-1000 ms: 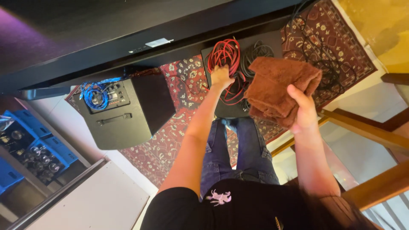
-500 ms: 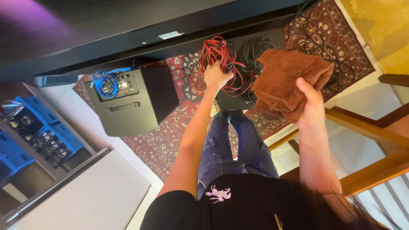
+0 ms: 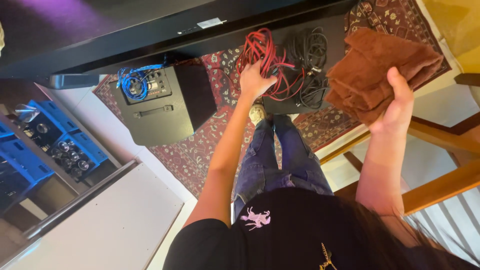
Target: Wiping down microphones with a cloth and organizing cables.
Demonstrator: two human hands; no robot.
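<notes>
I am gripping a thick brown cloth [image 3: 377, 70], soft and matt with a napped pile, in my right hand [image 3: 397, 107]. My left hand [image 3: 255, 80] is closing on red cables [image 3: 262, 52] with smooth, slightly glossy plastic sheathing. The patterned rug [image 3: 200, 150] is looking woven and matt.

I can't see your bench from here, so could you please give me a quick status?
Left hand gripping red cable coil. Right hand holding folded brown cloth. Black cable bundle tangled right beside the red.

rug [image 3: 200, 155]: amp [image 3: 160, 107], black box [image 3: 285, 104]
</notes>
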